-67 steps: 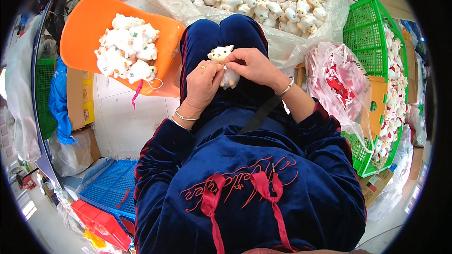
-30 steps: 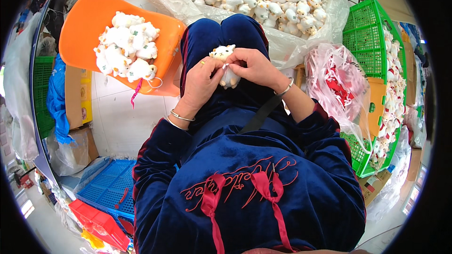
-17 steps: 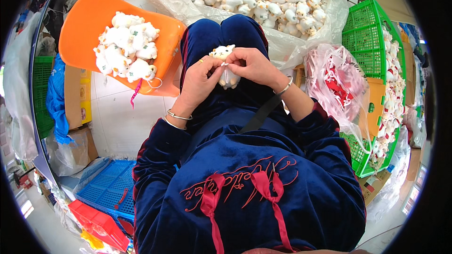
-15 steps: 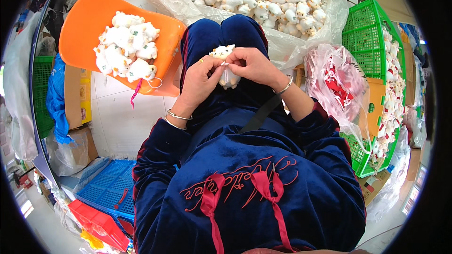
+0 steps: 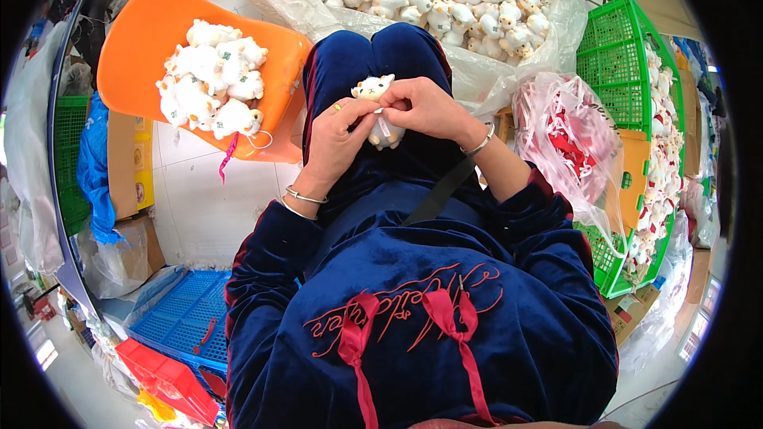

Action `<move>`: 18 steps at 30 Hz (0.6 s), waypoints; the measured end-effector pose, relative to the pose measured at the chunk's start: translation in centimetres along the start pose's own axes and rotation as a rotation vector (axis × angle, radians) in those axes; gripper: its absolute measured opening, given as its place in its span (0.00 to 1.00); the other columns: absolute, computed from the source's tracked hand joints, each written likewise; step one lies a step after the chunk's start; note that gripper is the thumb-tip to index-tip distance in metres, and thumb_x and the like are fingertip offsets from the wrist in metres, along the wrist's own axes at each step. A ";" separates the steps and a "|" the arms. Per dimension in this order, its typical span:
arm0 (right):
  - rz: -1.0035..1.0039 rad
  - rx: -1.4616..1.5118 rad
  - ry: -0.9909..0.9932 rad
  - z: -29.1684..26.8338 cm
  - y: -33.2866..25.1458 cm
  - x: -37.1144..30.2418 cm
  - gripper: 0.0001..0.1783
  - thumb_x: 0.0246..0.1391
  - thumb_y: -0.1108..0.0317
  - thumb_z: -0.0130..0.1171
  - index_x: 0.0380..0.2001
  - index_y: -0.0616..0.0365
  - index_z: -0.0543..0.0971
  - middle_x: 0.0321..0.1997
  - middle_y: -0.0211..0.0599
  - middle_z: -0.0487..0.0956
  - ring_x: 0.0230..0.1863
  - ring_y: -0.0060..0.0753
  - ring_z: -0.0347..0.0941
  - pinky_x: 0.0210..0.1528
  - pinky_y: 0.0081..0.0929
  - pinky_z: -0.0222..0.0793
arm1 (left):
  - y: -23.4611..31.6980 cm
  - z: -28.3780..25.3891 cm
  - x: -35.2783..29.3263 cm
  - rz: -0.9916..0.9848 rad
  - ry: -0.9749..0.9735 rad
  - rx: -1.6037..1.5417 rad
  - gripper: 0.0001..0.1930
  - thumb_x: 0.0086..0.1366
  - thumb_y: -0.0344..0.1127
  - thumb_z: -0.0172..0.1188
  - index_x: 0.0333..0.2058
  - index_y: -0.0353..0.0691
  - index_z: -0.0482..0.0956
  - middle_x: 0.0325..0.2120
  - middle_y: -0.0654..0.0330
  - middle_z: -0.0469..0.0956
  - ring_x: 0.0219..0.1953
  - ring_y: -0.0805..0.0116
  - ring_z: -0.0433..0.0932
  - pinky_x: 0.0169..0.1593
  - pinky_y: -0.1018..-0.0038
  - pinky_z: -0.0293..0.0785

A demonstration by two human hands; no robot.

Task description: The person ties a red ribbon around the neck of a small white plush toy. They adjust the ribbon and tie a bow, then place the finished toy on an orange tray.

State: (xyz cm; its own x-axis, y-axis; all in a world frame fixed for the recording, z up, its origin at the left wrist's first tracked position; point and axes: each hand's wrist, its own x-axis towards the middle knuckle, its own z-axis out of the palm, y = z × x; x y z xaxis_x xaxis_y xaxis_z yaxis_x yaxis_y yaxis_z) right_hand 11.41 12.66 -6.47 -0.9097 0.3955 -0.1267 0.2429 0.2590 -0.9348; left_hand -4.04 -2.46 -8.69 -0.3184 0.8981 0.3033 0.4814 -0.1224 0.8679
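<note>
A small white plush toy (image 5: 385, 140) with tan patches on its head rests belly up against my thighs, its head pointing away from me. My left hand (image 5: 338, 133), a gold ring on one finger, is pinched closed at the toy's neck. From the other side my right hand (image 5: 425, 110) meets it there, thumb and forefinger pressed together. A thin pale strip, perhaps a ribbon or tag, shows just under the fingertips on the toy's chest. My fingers cover exactly what they grip at the neck.
To the left, an orange stool (image 5: 131, 48) carries a heap of similar plush toys (image 5: 214, 71). A large clear plastic bag (image 5: 485, 83) full of them lies ahead. On the right are a bag with red pieces (image 5: 568, 143) and a green crate (image 5: 612, 63). A blue crate (image 5: 179, 314) stands lower left.
Both hands stay at the toy's neck with only slight finger shifts. The pale strip on its chest and the toy's face show a little more now.
</note>
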 end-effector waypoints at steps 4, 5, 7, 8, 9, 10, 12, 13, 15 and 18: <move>0.049 0.036 -0.017 0.1 0.1 0.2 0.10 0.53 0.68 0.65 0.34 0.65 0.84 0.25 0.33 0.80 0.28 0.19 0.72 0.34 0.22 0.71 | -0.7 0.2 -0.2 0.108 0.024 0.068 0.10 0.60 0.23 0.69 0.41 0.39 0.85 0.36 0.56 0.85 0.39 0.58 0.84 0.44 0.69 0.81; 0.057 0.046 -0.018 0.1 0.0 0.2 0.10 0.53 0.68 0.65 0.34 0.65 0.84 0.25 0.32 0.80 0.28 0.18 0.72 0.34 0.22 0.71 | -0.8 0.3 -0.2 0.151 0.026 0.085 0.11 0.59 0.23 0.69 0.41 0.39 0.85 0.36 0.57 0.84 0.39 0.58 0.84 0.44 0.69 0.81; 0.055 0.085 -0.007 0.1 0.0 0.2 0.10 0.54 0.67 0.65 0.33 0.65 0.84 0.25 0.30 0.81 0.28 0.17 0.72 0.34 0.21 0.70 | -1.1 0.3 -0.1 0.227 0.018 0.117 0.12 0.59 0.22 0.69 0.42 0.40 0.85 0.36 0.58 0.84 0.38 0.58 0.83 0.43 0.68 0.81; 0.054 0.104 -0.002 0.1 0.1 0.3 0.10 0.54 0.67 0.65 0.33 0.65 0.84 0.26 0.29 0.81 0.29 0.16 0.71 0.34 0.21 0.70 | -1.3 0.2 -0.1 0.261 0.008 0.133 0.12 0.59 0.22 0.69 0.42 0.39 0.85 0.36 0.58 0.84 0.38 0.58 0.83 0.43 0.68 0.80; 0.069 0.112 -0.014 0.0 0.2 0.3 0.10 0.54 0.67 0.65 0.33 0.65 0.84 0.26 0.29 0.81 0.29 0.16 0.72 0.34 0.21 0.70 | -1.4 0.1 0.0 0.295 -0.002 0.149 0.13 0.58 0.22 0.69 0.43 0.39 0.85 0.36 0.58 0.83 0.38 0.58 0.83 0.42 0.68 0.80; 0.083 0.121 -0.025 -0.2 0.4 0.4 0.11 0.54 0.67 0.65 0.33 0.65 0.84 0.26 0.28 0.81 0.29 0.16 0.72 0.35 0.21 0.71 | -1.4 0.1 0.0 0.307 -0.005 0.159 0.13 0.58 0.22 0.69 0.43 0.39 0.85 0.36 0.58 0.83 0.38 0.58 0.82 0.42 0.68 0.80; 0.114 0.137 -0.062 -0.6 0.3 0.6 0.11 0.54 0.66 0.65 0.33 0.65 0.84 0.27 0.27 0.81 0.29 0.16 0.72 0.35 0.21 0.70 | -1.4 0.0 0.1 0.331 -0.010 0.179 0.13 0.58 0.22 0.69 0.43 0.39 0.85 0.36 0.58 0.82 0.38 0.58 0.82 0.41 0.67 0.80; 0.130 0.145 -0.088 -1.0 -0.2 0.7 0.11 0.55 0.66 0.65 0.33 0.65 0.84 0.27 0.26 0.80 0.30 0.15 0.72 0.34 0.20 0.70 | -1.3 0.0 0.1 0.338 -0.009 0.188 0.13 0.58 0.23 0.69 0.43 0.39 0.85 0.37 0.58 0.82 0.38 0.58 0.82 0.41 0.67 0.80; 0.162 0.161 -0.135 -1.5 -0.5 0.8 0.11 0.56 0.65 0.65 0.33 0.65 0.84 0.26 0.26 0.80 0.29 0.15 0.72 0.34 0.20 0.69 | -1.0 0.0 0.3 0.353 -0.010 0.206 0.13 0.59 0.23 0.68 0.43 0.38 0.85 0.37 0.58 0.83 0.38 0.57 0.82 0.41 0.67 0.80; 0.192 0.172 -0.192 -1.9 -0.6 1.0 0.12 0.56 0.64 0.66 0.34 0.64 0.84 0.26 0.25 0.79 0.28 0.14 0.71 0.32 0.19 0.68 | -1.1 0.0 0.3 0.369 -0.013 0.221 0.12 0.59 0.23 0.68 0.43 0.38 0.85 0.38 0.58 0.83 0.37 0.57 0.81 0.41 0.67 0.80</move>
State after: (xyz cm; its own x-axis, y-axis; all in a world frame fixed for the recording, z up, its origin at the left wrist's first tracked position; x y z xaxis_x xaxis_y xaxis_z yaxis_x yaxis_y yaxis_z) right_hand 11.02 14.54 -5.38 -0.9035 0.2454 -0.3514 0.3708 0.0364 -0.9280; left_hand -4.64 -2.02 -9.53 -0.0826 0.8166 0.5712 0.7250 -0.3441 0.5967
